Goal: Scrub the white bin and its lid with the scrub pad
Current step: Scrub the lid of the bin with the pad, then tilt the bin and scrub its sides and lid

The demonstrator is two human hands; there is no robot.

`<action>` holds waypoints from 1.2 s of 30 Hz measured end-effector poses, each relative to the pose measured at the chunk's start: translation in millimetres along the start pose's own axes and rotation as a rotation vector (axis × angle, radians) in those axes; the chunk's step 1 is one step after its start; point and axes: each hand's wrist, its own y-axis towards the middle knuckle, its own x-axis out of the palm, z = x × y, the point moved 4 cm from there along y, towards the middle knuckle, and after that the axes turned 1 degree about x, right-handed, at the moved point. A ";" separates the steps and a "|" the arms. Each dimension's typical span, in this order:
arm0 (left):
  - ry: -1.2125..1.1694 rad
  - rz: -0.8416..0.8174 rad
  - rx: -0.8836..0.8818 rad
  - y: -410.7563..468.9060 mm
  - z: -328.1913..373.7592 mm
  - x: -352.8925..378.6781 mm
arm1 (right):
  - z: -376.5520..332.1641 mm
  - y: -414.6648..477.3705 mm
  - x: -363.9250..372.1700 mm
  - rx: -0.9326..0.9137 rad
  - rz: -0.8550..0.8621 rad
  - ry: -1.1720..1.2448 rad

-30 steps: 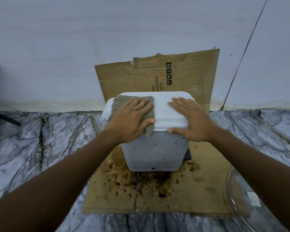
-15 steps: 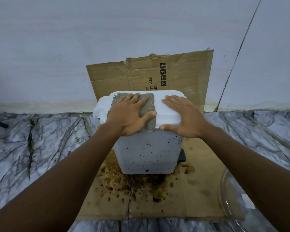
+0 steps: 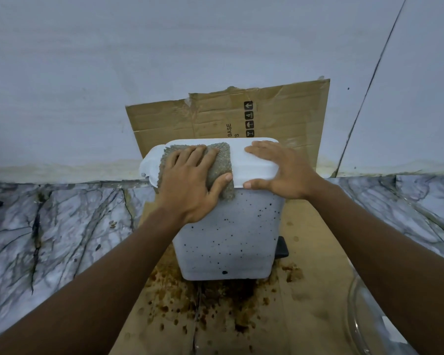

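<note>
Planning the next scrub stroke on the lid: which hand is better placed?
Likely left hand: it presses the scrub pad on the lid; the right hand rests bare on the lid beside it.

The bin (image 3: 228, 239) stands on a cardboard sheet (image 3: 313, 265) on the floor (image 3: 62, 226), with its lid (image 3: 251, 165) on top. The scrub pad (image 3: 222, 160) lies on the lid's left part under the left hand (image 3: 190, 185). The right hand (image 3: 280, 170) rests on the lid's right part. A cardboard panel (image 3: 280, 119) leans against the wall (image 3: 87, 73) behind.
</note>
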 end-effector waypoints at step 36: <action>0.043 0.339 -0.124 -26.7 -23.0 96.7 | 9.9 44.8 9.7 0.023 0.137 -0.085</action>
